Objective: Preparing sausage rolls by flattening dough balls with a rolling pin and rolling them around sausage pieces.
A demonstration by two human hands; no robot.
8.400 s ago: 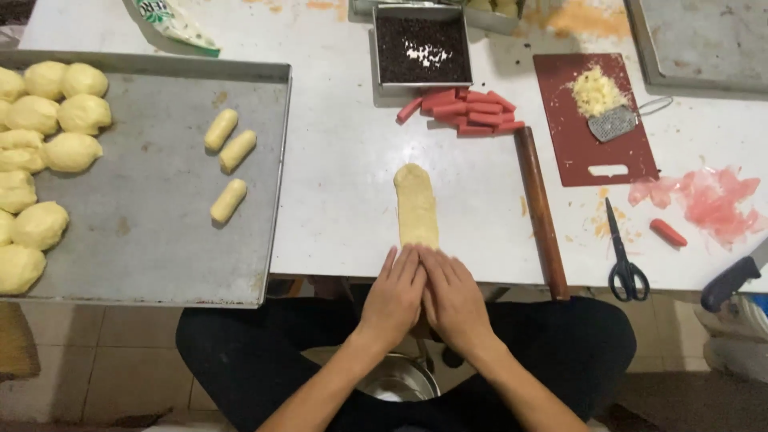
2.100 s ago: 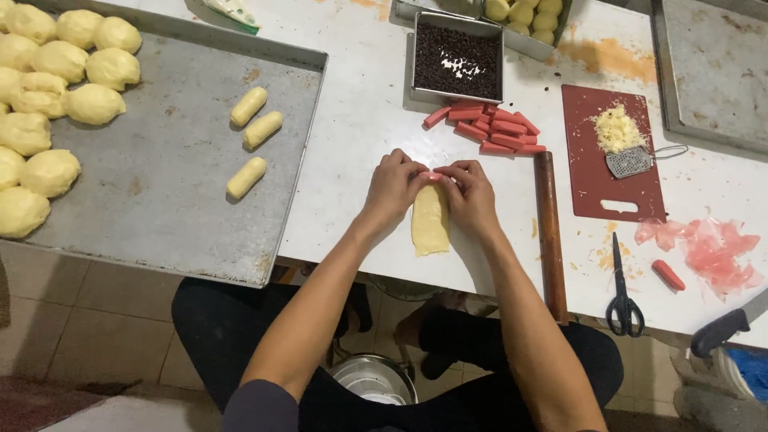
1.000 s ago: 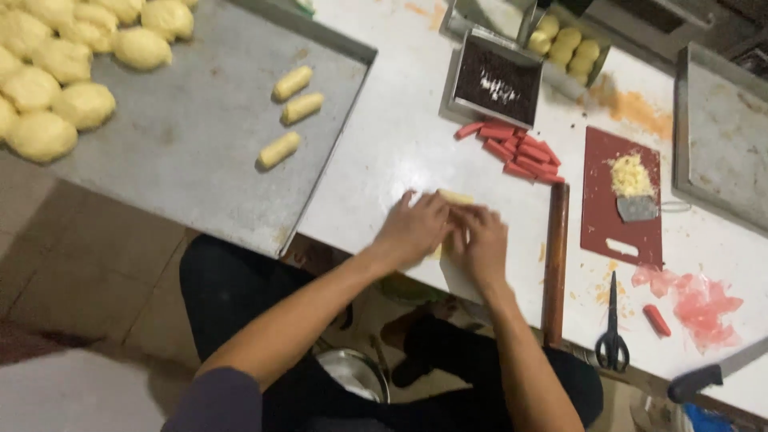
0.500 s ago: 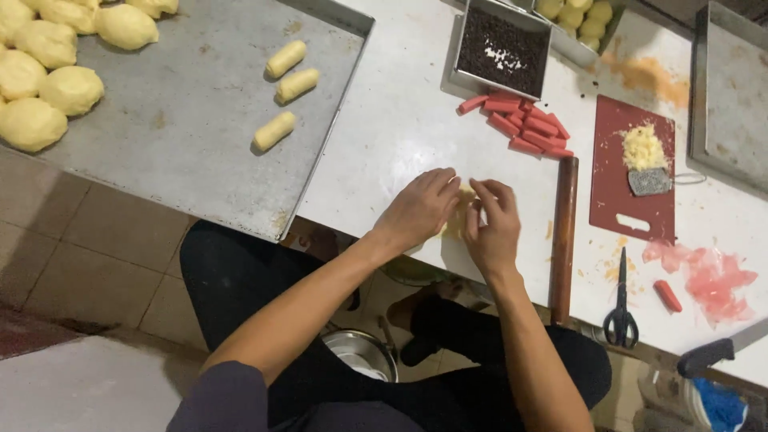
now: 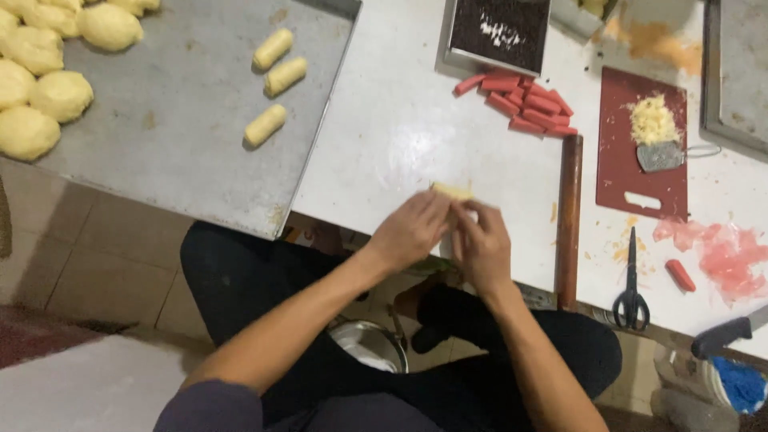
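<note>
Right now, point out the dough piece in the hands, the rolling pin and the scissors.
dough piece point(image 5: 453, 191), head view, exposed far end above the fingers.
rolling pin point(image 5: 569, 220), head view, middle of the wooden shaft.
scissors point(image 5: 631, 276), head view, near the pivot.

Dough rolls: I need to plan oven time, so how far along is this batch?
Done: three finished rolls lie on the metal tray. In hand: the left hand and right hand are closed around one dough piece at the table edge. Left: several dough balls wait unshaped on the tray, and a pile of sausage pieces sits unused.
</note>
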